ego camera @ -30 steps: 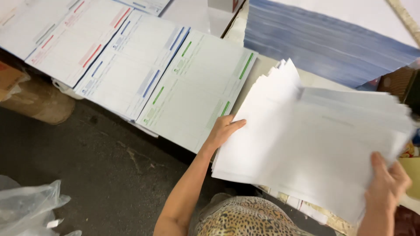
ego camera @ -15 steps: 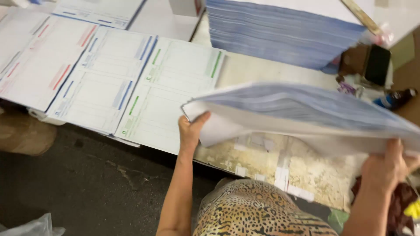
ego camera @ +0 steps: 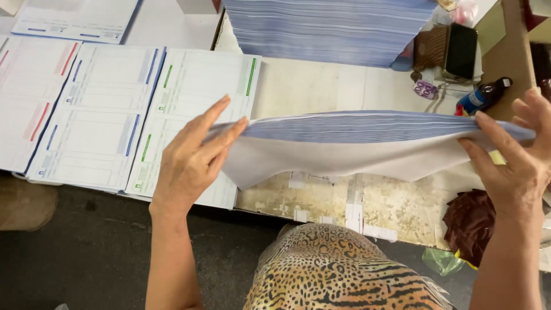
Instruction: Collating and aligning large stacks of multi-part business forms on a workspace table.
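Observation:
I hold a thick sheaf of paper sheets (ego camera: 356, 140) edge-on above a worn table (ego camera: 321, 92). Its edges are blue-tinted and the bottom sheets sag in the middle. My left hand (ego camera: 192, 158) grips the sheaf's left end, fingers stretched along it. My right hand (ego camera: 513, 152) grips the right end. A tall stack of the same blue-edged paper (ego camera: 327, 26) stands at the back of the table.
Printed forms with red, blue and green bars (ego camera: 109, 109) lie side by side at the left. A dark phone (ego camera: 461, 50), a small dark bottle (ego camera: 481, 96) and a brown cloth (ego camera: 468, 221) sit at the right. Dark floor (ego camera: 86, 252) lies below.
The sheaf went from upright and fanned at the right to level and edge-on over the table. Both hands shifted to its two ends.

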